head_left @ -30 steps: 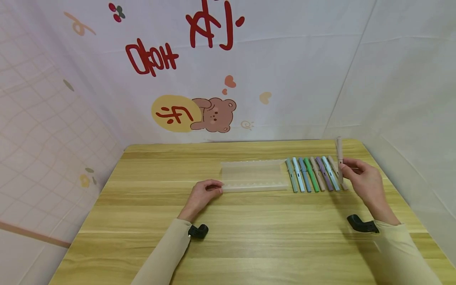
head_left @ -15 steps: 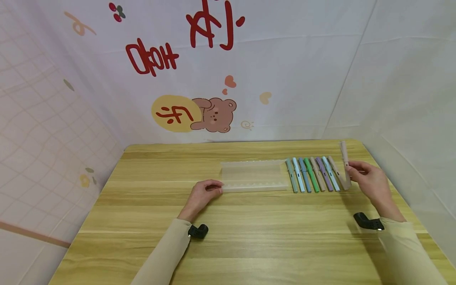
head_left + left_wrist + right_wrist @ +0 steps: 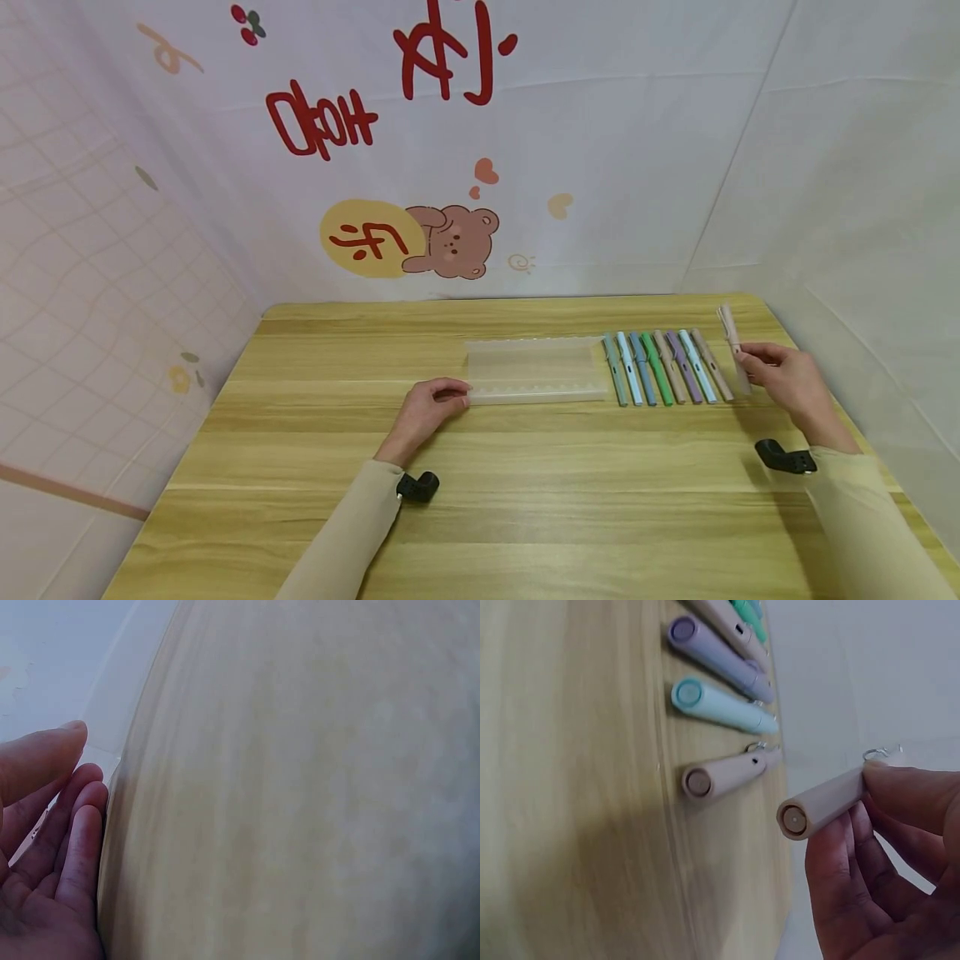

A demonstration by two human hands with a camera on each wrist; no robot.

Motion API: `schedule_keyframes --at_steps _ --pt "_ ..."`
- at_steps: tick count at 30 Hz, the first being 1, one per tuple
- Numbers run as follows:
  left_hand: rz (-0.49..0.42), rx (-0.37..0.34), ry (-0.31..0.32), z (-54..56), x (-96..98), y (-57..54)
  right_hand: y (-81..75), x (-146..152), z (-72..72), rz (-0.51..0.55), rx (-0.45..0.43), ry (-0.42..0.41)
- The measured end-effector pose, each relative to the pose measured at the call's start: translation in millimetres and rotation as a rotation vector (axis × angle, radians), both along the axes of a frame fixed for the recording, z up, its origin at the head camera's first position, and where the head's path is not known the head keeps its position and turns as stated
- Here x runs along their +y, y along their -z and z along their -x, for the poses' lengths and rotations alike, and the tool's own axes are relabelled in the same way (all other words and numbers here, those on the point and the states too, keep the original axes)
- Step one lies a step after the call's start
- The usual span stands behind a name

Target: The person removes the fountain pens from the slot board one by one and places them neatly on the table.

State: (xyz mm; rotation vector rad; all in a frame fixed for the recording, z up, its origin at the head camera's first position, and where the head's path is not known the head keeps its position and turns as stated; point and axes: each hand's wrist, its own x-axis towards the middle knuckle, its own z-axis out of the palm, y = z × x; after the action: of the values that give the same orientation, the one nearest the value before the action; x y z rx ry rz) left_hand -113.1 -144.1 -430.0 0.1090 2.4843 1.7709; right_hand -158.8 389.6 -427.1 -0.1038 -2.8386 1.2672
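Observation:
A clear plastic pen tray (image 3: 532, 396) with a scalloped edge lies on the wooden table. At its front left corner my left hand (image 3: 429, 410) holds it between thumb and fingers; the left wrist view shows the thumb (image 3: 56, 754) over the tray's see-through end. My right hand (image 3: 787, 379) pinches a pale pinkish pen (image 3: 732, 333) with a metal clip, tilted, its clip end up. In the right wrist view this pen (image 3: 825, 804) is held apart from the beige pen (image 3: 727, 776) that ends the row.
Right of the tray several capped pens lie side by side, among them a green pen (image 3: 656, 368), a purple pen (image 3: 685, 367) and a light blue pen (image 3: 698, 367). A printed cloth wall (image 3: 630, 150) stands behind the wooden table (image 3: 525, 492).
My right hand has moved right with the pinkish pen, past the beige pen at the row's end, and the pen now leans more. The left hand and tray have stayed put.

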Motion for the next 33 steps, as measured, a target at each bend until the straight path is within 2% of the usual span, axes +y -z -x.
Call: schedule_keyframes --at_steps 6,18,26,30,31,33 --pt "0.003 -0.007 0.007 -0.2 -0.7 -1.4 5.0 9.2 5.8 0.02 -0.06 -0.022" --pt "0.008 -0.014 0.031 0.1 -2.1 -2.1 13.6 21.6 15.9 -0.051 -0.144 -0.074" --pt "0.011 -0.008 0.027 0.3 -1.0 -0.9 24.8 27.5 22.3 -0.059 -0.18 -0.046" --pt "0.01 -0.011 0.028 0.6 -1.4 -0.1 24.7 26.1 22.5 -0.06 -0.186 -0.058" --pt "0.012 -0.014 0.028 1.9 -1.5 2.1 24.0 25.4 22.1 -0.065 -0.187 -0.06" --pt "0.015 -0.019 0.019 7.4 -2.5 13.4 22.2 23.6 21.4 -0.067 -0.188 -0.065"
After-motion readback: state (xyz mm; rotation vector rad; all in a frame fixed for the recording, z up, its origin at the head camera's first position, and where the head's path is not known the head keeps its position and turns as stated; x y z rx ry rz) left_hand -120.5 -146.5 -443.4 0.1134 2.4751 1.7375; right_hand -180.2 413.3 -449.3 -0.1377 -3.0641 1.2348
